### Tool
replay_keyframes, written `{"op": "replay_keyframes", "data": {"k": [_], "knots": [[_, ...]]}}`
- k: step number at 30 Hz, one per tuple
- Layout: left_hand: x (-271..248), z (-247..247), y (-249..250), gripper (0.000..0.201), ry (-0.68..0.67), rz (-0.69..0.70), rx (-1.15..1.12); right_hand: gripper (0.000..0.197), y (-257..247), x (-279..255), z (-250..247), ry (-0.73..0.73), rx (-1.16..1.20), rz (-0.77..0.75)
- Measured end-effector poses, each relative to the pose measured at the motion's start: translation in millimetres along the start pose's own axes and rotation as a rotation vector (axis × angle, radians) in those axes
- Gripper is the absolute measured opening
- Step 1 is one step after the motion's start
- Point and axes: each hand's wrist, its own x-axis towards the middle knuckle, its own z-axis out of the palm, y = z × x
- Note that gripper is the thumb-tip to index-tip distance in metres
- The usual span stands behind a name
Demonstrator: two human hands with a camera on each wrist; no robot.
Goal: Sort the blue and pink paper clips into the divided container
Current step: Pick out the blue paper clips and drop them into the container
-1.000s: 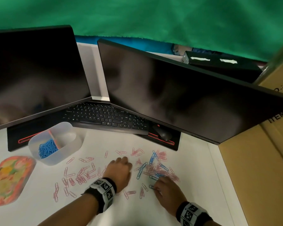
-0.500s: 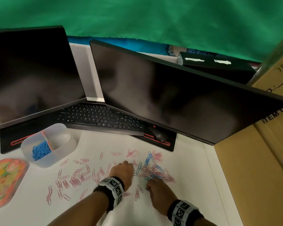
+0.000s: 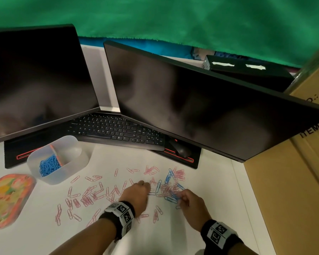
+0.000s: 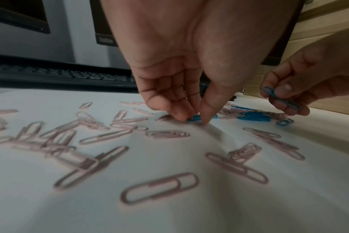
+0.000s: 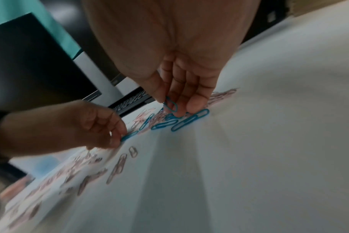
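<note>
Pink paper clips (image 3: 88, 195) lie scattered over the white desk, and a mixed pile of blue and pink clips (image 3: 170, 188) sits by both hands. My left hand (image 3: 136, 193) pinches a blue clip (image 4: 195, 117) that still lies on the desk. My right hand (image 3: 190, 205) holds a blue clip (image 4: 279, 99) lifted just above the pile, also seen as a blue clip (image 5: 170, 105) between thumb and fingers. The translucent divided container (image 3: 75, 164) stands at the left; its left compartment holds blue clips (image 3: 49, 165), and the right compartment looks empty.
Two dark monitors (image 3: 191, 107) lean over a black keyboard (image 3: 116, 130) and mouse (image 3: 180, 150) behind the clips. A colourful tray (image 3: 6, 198) lies at the far left. Cardboard boxes (image 3: 293, 181) wall off the right side.
Both hands drew closer to the mixed pile. The left hand's fingers closed onto a blue clip on the desk, and the right hand lifted a blue clip off the pile.
</note>
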Motion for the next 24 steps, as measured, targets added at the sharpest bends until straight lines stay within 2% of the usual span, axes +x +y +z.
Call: {"op": "replay_keyframes", "data": {"k": [4, 9, 15, 17, 19, 22, 24], "knots": [[-0.4, -0.3, -3.5, 0.02, 0.002, 0.017, -0.014, 0.019, 1.9, 2.1, -4.8, 0.006, 0.084, 0.109], [3.1, -4.9, 0.2, 0.018, -0.015, 0.066, 0.108, 0.02, -3.1, 6.8, -2.9, -0.047, 0.181, 0.203], [5.5, -4.3, 1.7, 0.021, -0.043, 0.069, 0.088, 0.018, -11.8, 10.6, 4.8, -0.039, 0.059, 0.173], [3.4, -4.3, 0.3, 0.018, -0.014, 0.066, -0.031, 0.014, -16.7, 9.0, 6.2, -0.064, -0.041, 0.075], [2.9, -3.3, -2.9, 0.019, 0.02, 0.035, -0.225, 0.009, -18.4, 6.1, 8.8, -0.105, -0.275, -0.06], [6.7, -3.0, -5.0, 0.028, 0.066, -0.049, -0.499, 0.03, -16.4, 2.2, 12.8, -0.087, -0.479, -0.169], [10.5, -4.4, -3.4, 0.029, 0.083, -0.119, -0.677, 0.024, -13.1, -0.1, 15.3, -0.08, -0.527, -0.207]]}}
